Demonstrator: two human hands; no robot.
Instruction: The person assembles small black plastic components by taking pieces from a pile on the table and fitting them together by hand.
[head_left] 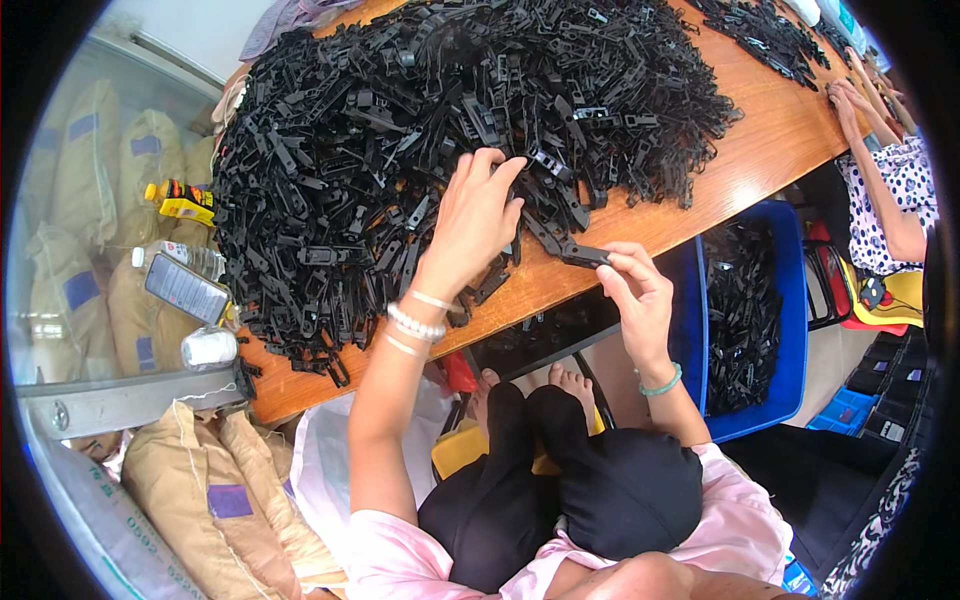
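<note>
A large heap of black plastic clip-like parts (330, 140) covers much of the wooden table in front of me. My left hand (475, 215) reaches over the near side of the heap, its fingers bent and thumb apart from the index finger; I see nothing gripped in it. At the table's near edge, my right hand (640, 300) pinches the end of a long black plastic part (586, 256) between thumb and fingers. The part's far end meets other black pieces beside the heap, and I cannot tell whether they are joined.
Right of my legs stands a blue bin (790, 370) with black parts inside. Brown sacks (205, 500) lie at the left, near a phone (187, 288) and bottles (188, 202). Another person's hands (850, 100) are at the table's far right, by a smaller black pile (770, 40).
</note>
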